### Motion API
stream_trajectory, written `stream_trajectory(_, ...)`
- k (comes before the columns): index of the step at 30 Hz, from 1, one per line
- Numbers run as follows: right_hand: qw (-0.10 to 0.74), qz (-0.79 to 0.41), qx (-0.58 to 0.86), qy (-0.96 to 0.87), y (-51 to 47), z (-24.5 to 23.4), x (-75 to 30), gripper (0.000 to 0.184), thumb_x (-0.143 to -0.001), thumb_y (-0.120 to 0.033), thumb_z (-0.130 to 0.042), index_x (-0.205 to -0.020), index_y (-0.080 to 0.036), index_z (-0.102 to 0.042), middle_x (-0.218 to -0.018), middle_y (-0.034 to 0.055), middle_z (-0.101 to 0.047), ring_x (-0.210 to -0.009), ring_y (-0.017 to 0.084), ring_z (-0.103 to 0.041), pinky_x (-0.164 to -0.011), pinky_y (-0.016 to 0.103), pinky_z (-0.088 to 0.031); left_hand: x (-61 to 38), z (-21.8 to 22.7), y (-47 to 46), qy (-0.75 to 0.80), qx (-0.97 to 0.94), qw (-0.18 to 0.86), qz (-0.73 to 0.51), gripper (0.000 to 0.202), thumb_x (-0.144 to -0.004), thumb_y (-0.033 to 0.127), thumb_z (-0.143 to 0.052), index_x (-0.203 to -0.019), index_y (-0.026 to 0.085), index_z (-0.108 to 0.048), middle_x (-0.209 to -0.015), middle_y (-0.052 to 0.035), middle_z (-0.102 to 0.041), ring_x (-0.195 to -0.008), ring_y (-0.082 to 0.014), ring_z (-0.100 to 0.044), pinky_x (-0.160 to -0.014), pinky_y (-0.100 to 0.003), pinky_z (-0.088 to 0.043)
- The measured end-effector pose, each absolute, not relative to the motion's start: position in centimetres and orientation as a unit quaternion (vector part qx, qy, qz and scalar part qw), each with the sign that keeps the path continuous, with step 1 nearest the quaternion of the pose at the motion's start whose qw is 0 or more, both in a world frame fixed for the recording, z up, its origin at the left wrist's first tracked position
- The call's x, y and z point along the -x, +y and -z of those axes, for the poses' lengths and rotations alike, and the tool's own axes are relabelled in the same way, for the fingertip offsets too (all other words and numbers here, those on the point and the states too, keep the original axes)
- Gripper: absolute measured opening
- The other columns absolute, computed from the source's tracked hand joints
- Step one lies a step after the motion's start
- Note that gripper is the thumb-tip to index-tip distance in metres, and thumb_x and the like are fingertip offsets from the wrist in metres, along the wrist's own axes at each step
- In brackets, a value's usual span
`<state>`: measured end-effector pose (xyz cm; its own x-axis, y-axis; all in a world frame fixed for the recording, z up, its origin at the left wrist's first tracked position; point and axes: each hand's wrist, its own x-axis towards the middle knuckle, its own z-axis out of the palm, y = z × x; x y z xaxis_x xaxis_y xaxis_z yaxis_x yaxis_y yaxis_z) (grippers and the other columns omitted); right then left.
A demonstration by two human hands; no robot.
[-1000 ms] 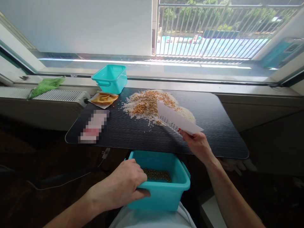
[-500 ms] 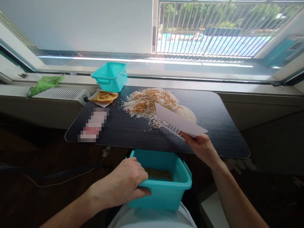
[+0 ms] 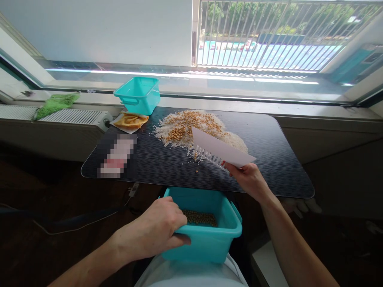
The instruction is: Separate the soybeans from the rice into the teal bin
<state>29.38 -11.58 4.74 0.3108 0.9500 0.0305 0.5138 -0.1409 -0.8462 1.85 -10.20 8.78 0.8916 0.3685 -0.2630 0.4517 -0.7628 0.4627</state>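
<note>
My left hand (image 3: 163, 225) is wrapped over the near rim of a turquoise plastic bin (image 3: 206, 245), its thumb on the outer wall. Small round yellowish-brown grains (image 3: 200, 218), perhaps peas, cover part of the bin's floor. Closed on the lower right end of a white slotted card (image 3: 223, 147) is my right hand (image 3: 247, 175). The card leans at a slant by a pile of white rice (image 3: 236, 141) mixed with yellow peas (image 3: 176, 134), hiding some of it. One loose pea (image 3: 196, 171) lies on the dark table (image 3: 281, 167) in front of the pile.
A second turquoise bin (image 3: 139, 95) stands at the table's back left, beside folded yellow cloth (image 3: 131, 120) on white paper. A blurred-out flat item (image 3: 118, 155) lies at the left. A green cloth (image 3: 56, 104) drapes over the radiator (image 3: 85, 117). A window runs along the back.
My right hand and the slotted card have shifted slightly left. A single pea now shows on the table in front of the pile. My left hand stays on the bin.
</note>
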Motion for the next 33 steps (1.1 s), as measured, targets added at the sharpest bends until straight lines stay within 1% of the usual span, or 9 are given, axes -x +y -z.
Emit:
stream_trajectory(3,0.382,-0.279,0.696,-0.54,-11.4,-4.9,-29.3,0.034,-0.078,-0.045,-0.06,-0.08,-0.015,-0.076,-0.068,0.0026,-0.071,-0.069,0.022,-0.066,-0.059,0.028,-0.051,-1.8,-8.7,-10.2,0.222,-0.935,0.267,0.075,0.03,-0.075,0.037,-0.072,-0.058,0.017,-0.057,-0.062,0.0017,-0.065,-0.064,-0.0144,-0.06,-0.073,-0.028,-0.039)
stream_trajectory(6,0.37,-0.297,0.682,-0.557,-12.1,-5.5,-29.3,0.032,-0.079,-0.044,-0.06,-0.083,-0.017,-0.076,-0.074,0.0022,-0.074,-0.071,0.022,-0.067,-0.061,0.028,-0.053,-1.8,-8.7,-10.2,0.216,-0.937,0.266,0.07,0.031,-0.075,0.037,-0.072,-0.057,0.017,-0.057,-0.061,0.0022,-0.065,-0.064,-0.0144,-0.061,-0.074,-0.028,-0.038)
stream_trajectory(11,0.386,-0.308,0.668,-0.557,-13.7,-6.1,-30.0,0.031,-0.079,-0.043,-0.062,-0.092,-0.019,-0.076,-0.086,0.0042,-0.076,-0.08,0.025,-0.069,-0.072,0.034,-0.056,-2.0,-8.7,-10.0,0.205,-0.938,0.27,0.07,0.029,-0.074,0.035,-0.073,-0.058,0.017,-0.058,-0.062,0.002,-0.066,-0.063,-0.014,-0.06,-0.073,-0.027,-0.038)
stream_trajectory(15,0.385,-0.322,0.658,-0.561,-14.9,-5.6,-30.9,0.032,-0.079,-0.043,-0.064,-0.096,-0.02,-0.076,-0.091,0.005,-0.076,-0.085,0.026,-0.07,-0.08,0.037,-0.056,-1.9,-8.8,-9.9,0.203,-0.938,0.273,0.07,0.029,-0.075,0.036,-0.073,-0.059,0.017,-0.058,-0.063,0.0015,-0.066,-0.064,-0.0143,-0.06,-0.072,-0.027,-0.038)
stream_trajectory(17,0.385,-0.33,0.66,-0.555,-15.7,-5.2,-31.3,0.035,-0.079,-0.045,-0.065,-0.1,-0.02,-0.075,-0.092,0.0055,-0.076,-0.085,0.026,-0.07,-0.08,0.038,-0.057,-1.9,-8.8,-9.9,0.205,-0.94,0.266,0.063,0.029,-0.075,0.037,-0.072,-0.059,0.018,-0.058,-0.062,0.0015,-0.066,-0.064,-0.0146,-0.06,-0.073,-0.028,-0.038)
stream_trajectory(20,0.383,-0.349,0.664,-0.54,-17.0,-5.0,-31.8,0.04,-0.076,-0.048,-0.067,-0.104,-0.02,-0.074,-0.093,0.006,-0.076,-0.083,0.027,-0.07,-0.074,0.038,-0.06,-1.9,-8.8,-10.0,0.201,-0.943,0.26,0.059,0.029,-0.077,0.038,-0.07,-0.059,0.018,-0.059,-0.061,0.0012,-0.065,-0.064,-0.0149,-0.06,-0.072,-0.027,-0.039)
stream_trajectory(25,0.355,-0.409,0.627,-0.56,-18.2,-5.4,-31.5,0.031,-0.08,-0.043,-0.065,-0.1,-0.022,-0.075,-0.086,0.0041,-0.077,-0.081,0.026,-0.071,-0.07,0.036,-0.061,-1.7,-8.7,-10.0,0.201,-0.942,0.261,0.063,0.028,-0.077,0.038,-0.071,-0.059,0.018,-0.059,-0.061,0.0014,-0.065,-0.064,-0.0147,-0.059,-0.07,-0.027,-0.039)
stream_trajectory(31,0.382,-0.376,0.61,-0.584,-14.4,-5.3,-28.3,0.027,-0.081,-0.038,-0.062,-0.099,-0.023,-0.076,-0.095,0.0021,-0.076,-0.088,0.025,-0.07,-0.082,0.039,-0.058,-0.6,-8.7,-9.8,0.227,-0.936,0.255,0.083,0.027,-0.077,0.037,-0.069,-0.06,0.019,-0.06,-0.06,0.0018,-0.064,-0.066,-0.0149,-0.06,-0.073,-0.026,-0.04)
stream_trajectory(33,0.383,-0.365,0.601,-0.599,-12.5,-4.9,-27.0,0.029,-0.083,-0.037,-0.061,-0.104,-0.022,-0.074,-0.1,0.0019,-0.075,-0.092,0.025,-0.069,-0.086,0.038,-0.055,-0.1,-8.8,-9.8,0.239,-0.935,0.25,0.081,0.027,-0.078,0.036,-0.069,-0.06,0.019,-0.059,-0.061,0.0021,-0.064,-0.066,-0.0147,-0.059,-0.073,-0.026,-0.04)
